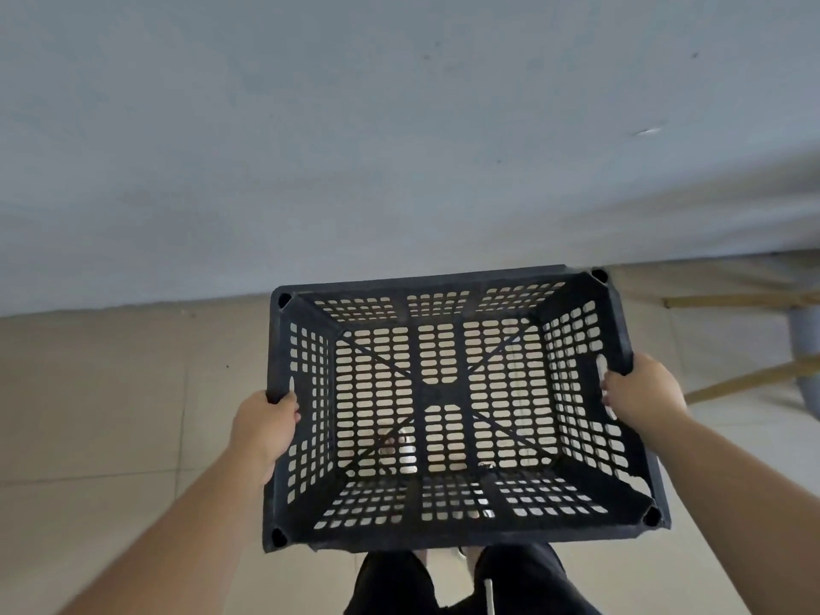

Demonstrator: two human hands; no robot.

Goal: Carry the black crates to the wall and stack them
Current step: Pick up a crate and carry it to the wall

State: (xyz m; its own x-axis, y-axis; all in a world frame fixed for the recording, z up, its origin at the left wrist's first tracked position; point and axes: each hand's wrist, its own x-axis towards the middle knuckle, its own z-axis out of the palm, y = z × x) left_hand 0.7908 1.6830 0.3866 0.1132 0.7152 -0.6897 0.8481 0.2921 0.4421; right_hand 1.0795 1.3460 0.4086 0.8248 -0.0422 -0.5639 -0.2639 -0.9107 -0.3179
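The person's legs (461, 579) stand directly below the near edge of the black crate (443, 392), which keeps the load close to the body. The crate is held level and open side up, clear of the tiled floor (111, 415). The left hand (266, 423) is closed around the left rim, fingers curled over the edge. The right hand (639, 392) is closed at the handle slot of the right wall. The 2 opposed grips likely balance the crate. Its far edge points at the wall (355, 148), which is near. No stack is visible yet.
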